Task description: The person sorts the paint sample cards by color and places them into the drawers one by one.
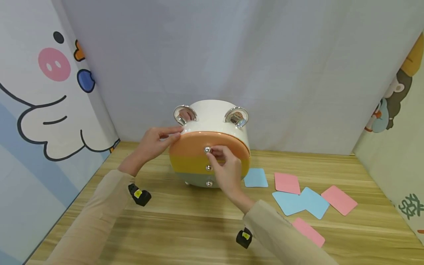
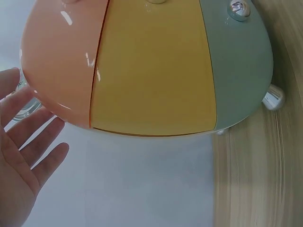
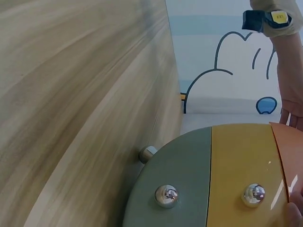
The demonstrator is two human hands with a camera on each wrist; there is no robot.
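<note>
A small white drawer cabinet (image 1: 212, 116) with two shiny ear-shaped loops stands on the table. Its rounded front has an orange drawer (image 1: 188, 143), a yellow drawer (image 2: 151, 71) and a grey-green drawer (image 3: 184, 165), each with a silver knob. At the top, my right hand (image 1: 228, 169) pinches the orange drawer's knob (image 1: 207, 149) between thumb and fingers. The orange front's edge stands slightly proud of the yellow one in the right wrist view. My left hand (image 1: 155, 143) rests its extended fingers against the cabinet's upper left side, below the left ear loop (image 1: 180, 119).
Right of the cabinet, several blue cards (image 1: 256, 177) and pink cards (image 1: 339, 200) lie scattered on the wooden table (image 1: 172, 235), some overlapping. A pale curtain (image 1: 298, 73) hangs close behind, with cartoon-printed panels (image 1: 43, 110) at both sides.
</note>
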